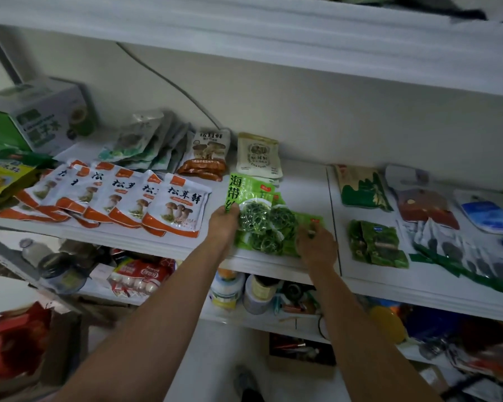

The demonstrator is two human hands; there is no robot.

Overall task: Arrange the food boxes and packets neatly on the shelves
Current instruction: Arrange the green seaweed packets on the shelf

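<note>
A small stack of bright green seaweed packets lies on the white middle shelf, near its front edge. My left hand holds the stack's left edge, thumb on top. My right hand pinches the lower right corner of the stack. To the left, a fanned row of white and orange mushroom packets overlaps along the shelf. Behind the seaweed stand a brown mushroom packet and a cream packet.
A green and white box and grey-green pouches sit at the back left, yellow-green bags at far left. Right of the shelf seam lie dark green packets, a rice-style bag and other pouches. Bottles and jars crowd the shelf below.
</note>
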